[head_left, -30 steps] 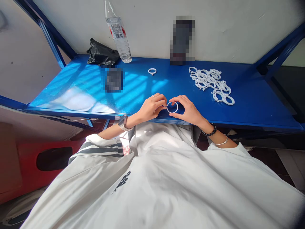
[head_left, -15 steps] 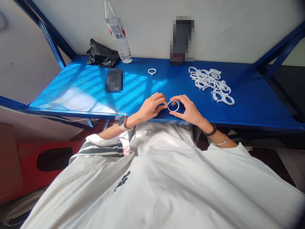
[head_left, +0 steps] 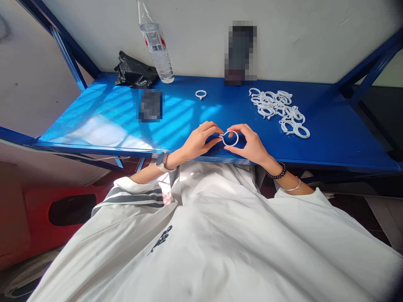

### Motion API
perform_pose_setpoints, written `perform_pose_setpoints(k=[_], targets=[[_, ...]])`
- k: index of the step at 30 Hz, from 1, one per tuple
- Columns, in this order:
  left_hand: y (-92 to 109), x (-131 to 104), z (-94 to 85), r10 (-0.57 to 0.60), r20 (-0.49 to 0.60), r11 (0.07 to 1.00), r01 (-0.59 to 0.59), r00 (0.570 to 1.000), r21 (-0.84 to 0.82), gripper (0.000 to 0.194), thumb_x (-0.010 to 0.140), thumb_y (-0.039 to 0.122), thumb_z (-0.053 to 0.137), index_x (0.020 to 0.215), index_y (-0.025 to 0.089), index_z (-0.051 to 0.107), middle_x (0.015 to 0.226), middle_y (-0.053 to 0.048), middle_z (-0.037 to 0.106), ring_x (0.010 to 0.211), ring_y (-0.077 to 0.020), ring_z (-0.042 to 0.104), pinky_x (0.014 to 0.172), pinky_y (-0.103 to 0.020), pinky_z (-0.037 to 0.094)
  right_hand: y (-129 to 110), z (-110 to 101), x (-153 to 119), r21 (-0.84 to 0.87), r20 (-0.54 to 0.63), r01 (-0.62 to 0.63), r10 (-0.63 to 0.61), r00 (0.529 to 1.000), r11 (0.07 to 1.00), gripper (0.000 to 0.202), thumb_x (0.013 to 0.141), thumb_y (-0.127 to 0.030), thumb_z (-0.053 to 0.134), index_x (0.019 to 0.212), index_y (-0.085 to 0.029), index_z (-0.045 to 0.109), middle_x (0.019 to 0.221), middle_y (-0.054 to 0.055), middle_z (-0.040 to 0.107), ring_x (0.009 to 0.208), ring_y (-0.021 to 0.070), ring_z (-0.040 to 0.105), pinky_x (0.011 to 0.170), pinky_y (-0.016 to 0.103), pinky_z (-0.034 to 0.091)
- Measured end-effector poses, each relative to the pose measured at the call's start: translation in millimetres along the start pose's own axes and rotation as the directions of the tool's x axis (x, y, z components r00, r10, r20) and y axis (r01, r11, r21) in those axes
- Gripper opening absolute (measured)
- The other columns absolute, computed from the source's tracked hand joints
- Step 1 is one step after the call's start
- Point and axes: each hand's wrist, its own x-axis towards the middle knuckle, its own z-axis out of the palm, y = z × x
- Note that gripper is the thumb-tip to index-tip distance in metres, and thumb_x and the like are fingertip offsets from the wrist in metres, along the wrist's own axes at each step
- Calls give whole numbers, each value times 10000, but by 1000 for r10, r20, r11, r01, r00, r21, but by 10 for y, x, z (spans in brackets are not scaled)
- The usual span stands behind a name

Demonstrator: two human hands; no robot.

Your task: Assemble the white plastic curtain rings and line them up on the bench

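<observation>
Between my two hands, over the front edge of the blue table, is a white curtain ring. My left hand pinches the small clip end on the ring's left side between thumb and fingers. Thumb and fingers of my right hand curve around the ring's right side and hold it at top and bottom. Beyond my hands a single white ring lies alone on the table. To the right is a loose pile of several similar white rings.
The blue table is backed by a white wall. A water bottle stands at the back left beside a crumpled black plastic bag. A blurred dark object lies in front of the bag; another blurred dark object leans at the back.
The held ring has shifted slightly to the right and turned a little, so more of its clip end shows at my left fingertips. The rest is unchanged.
</observation>
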Motion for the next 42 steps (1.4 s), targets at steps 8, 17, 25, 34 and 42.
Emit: perform_pose_setpoints(k=[8,17,25,34,42], targets=[[-7,-3,0,6,4,1000,-6,1000,8,207,1033,310,502,1109,177,641,1050,-103,663,948,-204,632,789,-327,548,2,-6,6,-12,-14,5,-5,1000,1000,409,840,-481,756,1159,-255,635,1045,72,694,982,299,622,863,438,525],[-36,-7,16,27,-5,999,-27,1000,28,207,1035,332,505,1096,184,638,1043,-100,670,942,-203,635,796,-325,525,-28,0,1,32,-44,54,-52,998,998,375,862,-391,746,1202,-263,652,977,53,717,972,289,639,888,455,536],[-27,-5,24,49,-35,997,-47,998,53,194,1029,339,524,1065,184,634,1027,-94,674,921,-196,635,788,-324,518,-46,-5,7,20,-32,52,-51,998,998,377,872,-358,717,1235,-285,647,1005,47,731,994,294,652,927,484,536],[-12,-2,12,32,-27,999,-32,999,21,206,1027,352,522,1043,182,636,1032,-101,671,927,-201,637,792,-340,535,-37,-8,11,10,-2,38,-38,999,999,394,876,-348,697,1258,-282,622,996,49,722,983,295,649,914,476,533],[-36,-8,25,11,-34,999,-10,999,30,174,1019,330,538,1035,187,634,1028,-91,664,928,-200,638,806,-342,530,-30,-8,13,31,5,39,-39,999,999,421,882,-363,705,1282,-273,608,1010,53,717,992,291,641,929,468,522]])
